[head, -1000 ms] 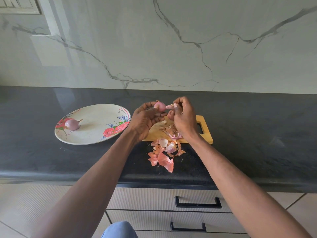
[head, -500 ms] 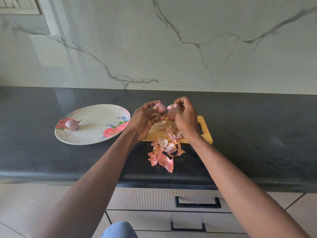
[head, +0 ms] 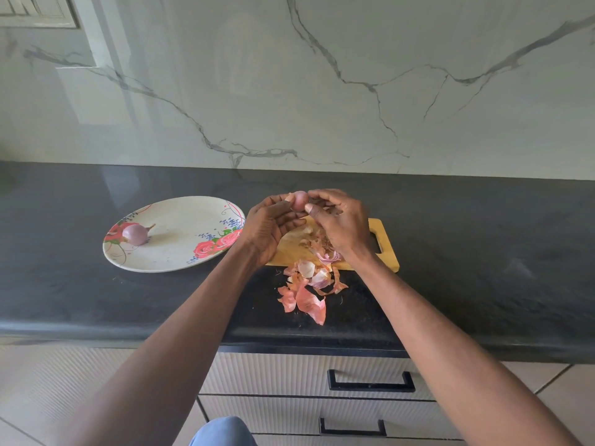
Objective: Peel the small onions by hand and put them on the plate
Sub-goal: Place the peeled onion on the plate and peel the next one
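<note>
the person is standing at the dark counter (head: 467,252) and holding a small onion (head: 300,201) up in the air, just above the far left corner of the wooden cutting board (head: 384,249). the left hand (head: 273,225) is cradling the onion from the left with its fingers curled round it, and the right hand (head: 338,220) is closing in from the right, thumb and fingers pinching at the onion's side, where i am guessing the skin is coming away.

one peeled onion (head: 135,235) is already sitting on the left part of the flowered plate (head: 180,259), which is lying just left of the board. a heap of peels (head: 309,284) is spilling off the near edge of the board onto the counter.

what i am worrying about: the onion looks smooth and round, and it is being held only by fingertips, so a hard tug on the skin could be popping it loose to roll across the counter or off the near edge toward the drawers (head: 370,381). the peels closest to the edge could be sliding off too if a forearm is brushing them. a nail digging too deep could be tearing good flesh away with the skin.

i am seeing no brand, label or readable writing anywhere; the plate is showing only painted roses.
</note>
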